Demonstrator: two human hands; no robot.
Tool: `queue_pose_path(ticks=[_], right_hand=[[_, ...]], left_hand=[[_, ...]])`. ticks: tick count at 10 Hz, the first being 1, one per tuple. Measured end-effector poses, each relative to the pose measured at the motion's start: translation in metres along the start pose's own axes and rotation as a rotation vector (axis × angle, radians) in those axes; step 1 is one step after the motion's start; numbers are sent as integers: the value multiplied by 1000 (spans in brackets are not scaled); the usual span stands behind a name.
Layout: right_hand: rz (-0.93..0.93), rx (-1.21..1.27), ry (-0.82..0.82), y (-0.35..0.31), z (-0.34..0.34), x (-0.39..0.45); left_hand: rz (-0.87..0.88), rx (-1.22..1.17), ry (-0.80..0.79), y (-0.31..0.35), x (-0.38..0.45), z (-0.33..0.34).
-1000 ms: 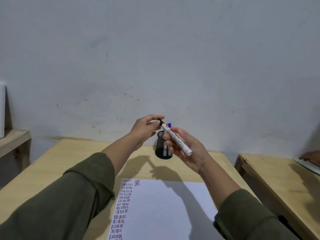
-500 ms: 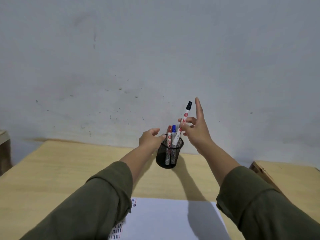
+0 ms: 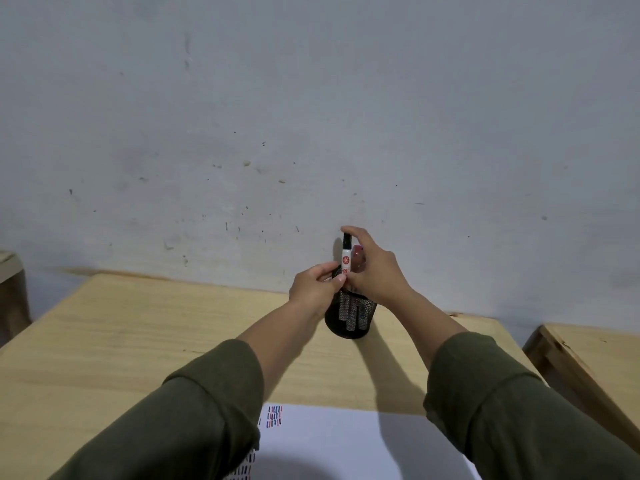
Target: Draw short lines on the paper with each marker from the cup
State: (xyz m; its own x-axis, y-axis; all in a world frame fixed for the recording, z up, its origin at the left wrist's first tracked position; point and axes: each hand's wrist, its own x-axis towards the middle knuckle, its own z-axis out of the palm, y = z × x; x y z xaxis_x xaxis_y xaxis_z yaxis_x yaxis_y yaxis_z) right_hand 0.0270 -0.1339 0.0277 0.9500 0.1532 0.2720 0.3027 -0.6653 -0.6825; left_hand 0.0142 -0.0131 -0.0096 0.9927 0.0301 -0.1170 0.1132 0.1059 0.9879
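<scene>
A black mesh cup [image 3: 349,318] stands near the far edge of the wooden table [image 3: 138,327]. A white marker with a black cap [image 3: 346,252] stands upright in the cup, its top half sticking out. My right hand [image 3: 375,273] holds this marker, with the forefinger curled over its cap. A red marker cap [image 3: 357,252] peeks out behind those fingers. My left hand [image 3: 313,289] pinches the cup's rim on its left side, right beside the marker. White paper [image 3: 346,445] lies near me, with short coloured lines along its left edge.
A second wooden table [image 3: 595,358] stands at the right, across a narrow gap. A wooden piece of furniture [image 3: 10,292] shows at the far left edge. A grey wall rises directly behind the cup.
My right hand has lowered the black-capped marker from above the cup down into it. My left hand has closed on the cup's rim. The view has tilted up, showing less paper.
</scene>
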Motion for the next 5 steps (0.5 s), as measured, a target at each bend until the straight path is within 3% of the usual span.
queue_pose_path(ticks=[3,5], right_hand=[[-7,-114,3,9,5,6],[18,-87,83,-1,-4,-2]], left_hand=[[7,-40,6,-8,7,1],[4,42,108,-3,0,4]])
